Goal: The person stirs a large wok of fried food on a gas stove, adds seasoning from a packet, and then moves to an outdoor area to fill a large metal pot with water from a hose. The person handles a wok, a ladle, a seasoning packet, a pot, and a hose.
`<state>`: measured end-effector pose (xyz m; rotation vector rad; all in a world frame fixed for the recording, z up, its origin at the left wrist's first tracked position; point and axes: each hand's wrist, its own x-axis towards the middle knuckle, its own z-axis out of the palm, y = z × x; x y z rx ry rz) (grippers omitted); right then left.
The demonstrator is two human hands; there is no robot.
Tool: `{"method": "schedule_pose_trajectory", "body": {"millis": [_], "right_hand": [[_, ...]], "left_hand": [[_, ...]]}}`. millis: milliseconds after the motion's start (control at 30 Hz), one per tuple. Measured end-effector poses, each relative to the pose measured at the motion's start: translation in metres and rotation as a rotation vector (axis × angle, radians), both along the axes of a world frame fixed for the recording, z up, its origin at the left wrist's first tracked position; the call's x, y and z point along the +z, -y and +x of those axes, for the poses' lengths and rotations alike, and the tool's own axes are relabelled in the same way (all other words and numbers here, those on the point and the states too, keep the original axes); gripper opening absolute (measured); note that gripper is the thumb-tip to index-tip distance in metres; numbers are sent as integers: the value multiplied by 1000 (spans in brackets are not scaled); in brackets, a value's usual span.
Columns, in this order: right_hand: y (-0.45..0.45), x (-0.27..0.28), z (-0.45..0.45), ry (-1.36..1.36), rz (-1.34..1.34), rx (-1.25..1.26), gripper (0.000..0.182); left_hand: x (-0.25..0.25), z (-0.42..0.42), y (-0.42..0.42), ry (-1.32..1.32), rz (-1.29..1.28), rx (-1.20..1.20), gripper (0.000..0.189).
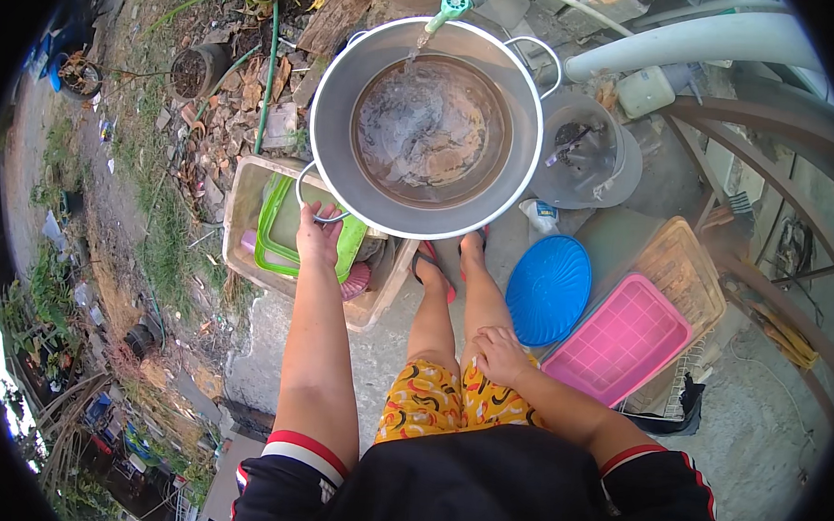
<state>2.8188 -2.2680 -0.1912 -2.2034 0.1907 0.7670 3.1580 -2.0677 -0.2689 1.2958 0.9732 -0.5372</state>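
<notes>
A large metal pot with a white rim and loop handles stands in front of me. Water runs from a green tap into the brownish water inside it. My left hand is at the pot's lower-left loop handle, palm up, with the fingers curled around the metal. Below that hand is a green plastic frame or lid in a dirty rectangular tub. My right hand rests on my right knee, holding nothing, fingers loosely spread.
Right of my legs lie a blue fluted plastic tray and a pink plastic basket. A clear bucket with some debris stands right of the pot. Rubble and a green hose lie to the left, a brown metal frame to the right.
</notes>
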Motion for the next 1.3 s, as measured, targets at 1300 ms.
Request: {"method": "schedule_pose_trajectory", "body": {"millis": [1300], "right_hand": [[-3, 0, 8, 22, 8, 53, 29]], "left_hand": [[-1, 0, -1, -6, 26, -77, 47]]}}
